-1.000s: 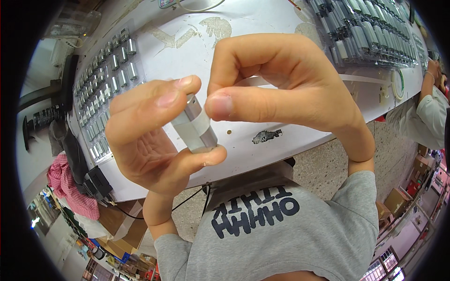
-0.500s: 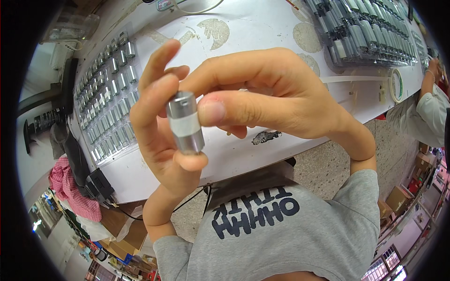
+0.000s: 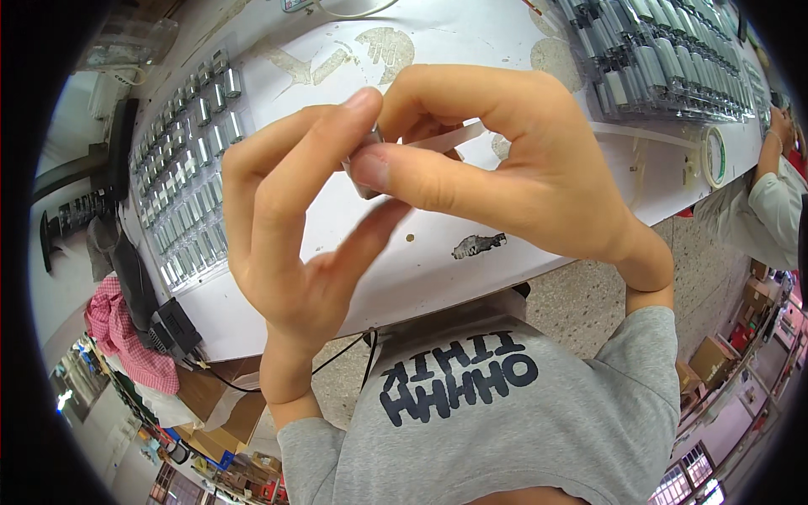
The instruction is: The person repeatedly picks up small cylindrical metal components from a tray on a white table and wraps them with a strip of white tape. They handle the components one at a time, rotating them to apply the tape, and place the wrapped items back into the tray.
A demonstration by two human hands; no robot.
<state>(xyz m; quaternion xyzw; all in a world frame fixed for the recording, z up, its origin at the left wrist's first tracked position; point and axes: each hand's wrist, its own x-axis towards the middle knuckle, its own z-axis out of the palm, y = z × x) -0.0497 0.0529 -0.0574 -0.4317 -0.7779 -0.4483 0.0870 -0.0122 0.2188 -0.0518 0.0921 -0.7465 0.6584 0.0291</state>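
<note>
Between my two hands, above the table, is a small silver metal cylinder, mostly hidden by fingers. My right hand pinches it, with the thumb across its front. Curled around its far and left side are the fingers of my left hand. The left thumb, smeared by motion, is near the cylinder's lower end; contact there cannot be made out. A pale strip shows in the gap between my right thumb and fingers. The white band seen around the cylinder earlier is covered now.
Rows of similar metal cylinders stand in a clear tray at the left. Stacked clear trays of cylinders fill the far right. A tape roll lies near the right edge of the white table. Another person's arm is beyond it.
The cylinder has moved up and slightly right, away from me, and is turned so that fingers hide most of it. My left fingers have curled over it and the left thumb has swung right.
</note>
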